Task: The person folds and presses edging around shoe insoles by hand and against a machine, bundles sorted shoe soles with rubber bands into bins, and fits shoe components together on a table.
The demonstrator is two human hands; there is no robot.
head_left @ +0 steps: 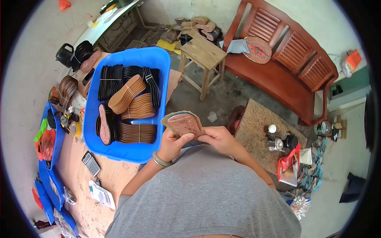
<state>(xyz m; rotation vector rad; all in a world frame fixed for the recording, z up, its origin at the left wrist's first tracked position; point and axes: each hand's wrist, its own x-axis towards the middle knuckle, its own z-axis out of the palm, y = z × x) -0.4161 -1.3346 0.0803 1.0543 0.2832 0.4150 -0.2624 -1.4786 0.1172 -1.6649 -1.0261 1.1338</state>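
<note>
Both my hands hold a small stack of shoe insoles (185,123) in front of my chest. Its top piece is pinkish brown with faint marks, and a tan layer and a thin blue edge show behind it. My left hand (171,143), with a bangle at the wrist, grips the stack's left lower side, thumb on the face. On the right side, my right hand (219,139) pinches the edge. Just left of my hands, a blue plastic bin (131,154) holds bundles of black insoles (110,82), tan insoles (127,94) and dark brown insoles (137,133), several tied with string.
The bin stands on a wooden table (79,190) with a calculator (91,164) and papers (102,195). Ahead are a wooden stool (203,50) and a reddish bench (274,83). Jars and a red bag (288,163) sit on a speckled table (254,135) at right.
</note>
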